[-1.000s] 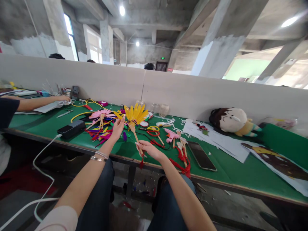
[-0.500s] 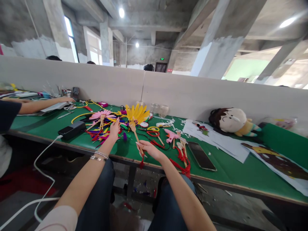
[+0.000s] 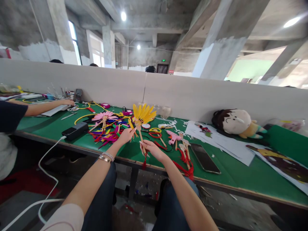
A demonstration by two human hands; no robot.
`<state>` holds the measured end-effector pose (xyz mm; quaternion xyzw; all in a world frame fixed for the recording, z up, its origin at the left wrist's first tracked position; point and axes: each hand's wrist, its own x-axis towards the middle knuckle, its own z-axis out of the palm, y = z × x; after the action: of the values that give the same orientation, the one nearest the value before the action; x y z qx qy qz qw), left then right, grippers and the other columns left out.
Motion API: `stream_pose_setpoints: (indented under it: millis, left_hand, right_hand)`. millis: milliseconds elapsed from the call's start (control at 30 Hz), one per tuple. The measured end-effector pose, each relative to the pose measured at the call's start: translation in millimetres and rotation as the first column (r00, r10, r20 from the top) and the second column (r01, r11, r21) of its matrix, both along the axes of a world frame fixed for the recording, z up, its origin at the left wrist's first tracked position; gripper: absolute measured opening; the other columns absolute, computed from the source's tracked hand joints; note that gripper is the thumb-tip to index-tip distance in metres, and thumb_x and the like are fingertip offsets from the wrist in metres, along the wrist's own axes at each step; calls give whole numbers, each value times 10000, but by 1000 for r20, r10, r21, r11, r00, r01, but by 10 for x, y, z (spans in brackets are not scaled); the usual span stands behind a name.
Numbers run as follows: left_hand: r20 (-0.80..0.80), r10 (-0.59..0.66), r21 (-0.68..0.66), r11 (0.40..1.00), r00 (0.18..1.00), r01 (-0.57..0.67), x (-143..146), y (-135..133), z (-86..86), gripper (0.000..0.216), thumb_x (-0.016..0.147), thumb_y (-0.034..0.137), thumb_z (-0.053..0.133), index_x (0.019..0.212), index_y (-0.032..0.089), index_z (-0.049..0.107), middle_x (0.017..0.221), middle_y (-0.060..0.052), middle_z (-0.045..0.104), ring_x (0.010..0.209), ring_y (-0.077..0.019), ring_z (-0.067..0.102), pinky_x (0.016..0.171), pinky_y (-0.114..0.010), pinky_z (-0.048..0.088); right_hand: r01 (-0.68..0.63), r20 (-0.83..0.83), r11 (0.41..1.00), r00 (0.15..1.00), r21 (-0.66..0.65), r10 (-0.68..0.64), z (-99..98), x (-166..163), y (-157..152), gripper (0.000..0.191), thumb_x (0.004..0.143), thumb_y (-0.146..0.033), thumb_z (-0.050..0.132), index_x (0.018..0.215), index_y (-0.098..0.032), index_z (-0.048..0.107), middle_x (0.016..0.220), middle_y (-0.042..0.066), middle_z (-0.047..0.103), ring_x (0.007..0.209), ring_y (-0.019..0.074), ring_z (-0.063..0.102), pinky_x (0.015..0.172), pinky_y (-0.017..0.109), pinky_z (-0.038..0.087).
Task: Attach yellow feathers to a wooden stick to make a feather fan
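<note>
My right hand (image 3: 152, 149) is closed around the wooden handle of a yellow feather fan (image 3: 144, 115), held upright above the table's front edge. A red tassel (image 3: 144, 165) hangs from the handle's lower end. My left hand (image 3: 127, 135) is beside the fan's base, its fingers pinched on a yellow feather (image 3: 130, 124). Whether those fingertips touch the fan I cannot tell. Loose coloured feathers (image 3: 106, 136) lie in a pile to the left, with a pink feather fan (image 3: 105, 117) on top.
A pink glue gun (image 3: 173, 137), yellow-handled scissors (image 3: 155, 130), tasselled sticks (image 3: 185, 150) and a phone (image 3: 205, 158) lie to the right. A black power bank (image 3: 75, 131) with a white cable is at left. Behind are glass jars (image 3: 165, 111); a doll (image 3: 237, 123) lies farther right. Another person's arm (image 3: 48, 107) reaches in.
My left hand has moved right and down from above the feather pile to the fan's base, bringing the yellow feather along. My right hand keeps its hold on the fan handle.
</note>
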<state>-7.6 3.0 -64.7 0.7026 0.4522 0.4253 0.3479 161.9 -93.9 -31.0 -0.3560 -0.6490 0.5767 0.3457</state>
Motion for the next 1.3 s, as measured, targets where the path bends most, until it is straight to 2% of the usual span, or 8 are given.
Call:
stream_pose_setpoints:
  millis: [233, 367, 500, 667, 767, 1000, 1167, 1300]
  left_hand:
    - [-367, -346, -122, 938, 863, 324, 59, -91, 0, 327, 743, 435, 471, 580, 164, 559, 507, -3, 576, 377, -100, 470, 407, -213, 319]
    - [-594, -100, 109, 973, 798, 203, 60, -88, 29, 319, 703, 443, 535, 532, 176, 569, 510, -19, 571, 501, -126, 510, 473, -219, 286]
    - [-576, 161, 297, 955, 801, 22, 78, -131, 87, 440, 790, 472, 408, 490, 175, 532, 510, -42, 537, 524, -136, 491, 495, -241, 232]
    - [-344, 139, 246, 968, 929, -54, 31, -196, 160, 363, 806, 471, 399, 628, 205, 570, 460, 3, 508, 462, -127, 441, 502, -233, 234]
    - [-313, 142, 236, 969, 939, -67, -16, -182, 175, 293, 815, 432, 413, 729, 215, 591, 488, 11, 535, 489, -132, 461, 521, -232, 250]
    - [-577, 77, 392, 900, 813, 193, 106, -179, 64, 258, 789, 409, 482, 836, 178, 588, 704, -49, 582, 740, -184, 485, 630, -267, 319]
    - [-740, 242, 540, 770, 627, 340, 316, -236, -109, 312, 803, 389, 452, 761, 123, 610, 827, -127, 578, 850, -228, 470, 699, -339, 317]
    - [-754, 299, 572, 736, 585, 361, 431, -243, -221, 330, 839, 295, 389, 747, 117, 651, 803, -139, 595, 846, -228, 470, 704, -360, 296]
  right_hand:
    - [30, -36, 999, 999, -15, -30, -41, -1, 46, 387, 687, -551, 567, 687, -172, 489, 557, -49, 469, 483, 67, 412, 459, 216, 314]
    - [32, -47, 999, 998, -18, -33, -62, 21, 72, 389, 674, -549, 582, 685, -173, 482, 551, -52, 469, 465, 67, 417, 437, 216, 307]
    - [54, -45, 999, 998, -7, -54, -79, 51, 103, 396, 686, -566, 556, 676, -179, 476, 524, -52, 480, 452, 72, 427, 427, 215, 311]
    - [65, -33, 998, 997, -12, -66, -43, 67, 96, 394, 692, -561, 549, 697, -170, 499, 527, -44, 495, 454, 75, 434, 422, 214, 311]
    - [44, -19, 999, 999, -7, -44, 3, 96, 87, 368, 706, -529, 555, 708, -163, 525, 519, -48, 474, 450, 72, 420, 432, 216, 315]
    - [190, -134, 982, 973, 0, -188, 43, 238, 176, 358, 669, -527, 586, 681, -177, 509, 543, -38, 469, 474, 79, 420, 445, 223, 306]
    - [202, -122, 979, 972, 5, -200, 71, 249, 130, 358, 665, -532, 582, 675, -182, 505, 545, -35, 460, 484, 85, 405, 450, 226, 304]
    - [205, -126, 979, 971, 6, -202, 74, 245, 101, 346, 662, -515, 598, 686, -184, 504, 589, -30, 469, 522, 86, 420, 496, 230, 332]
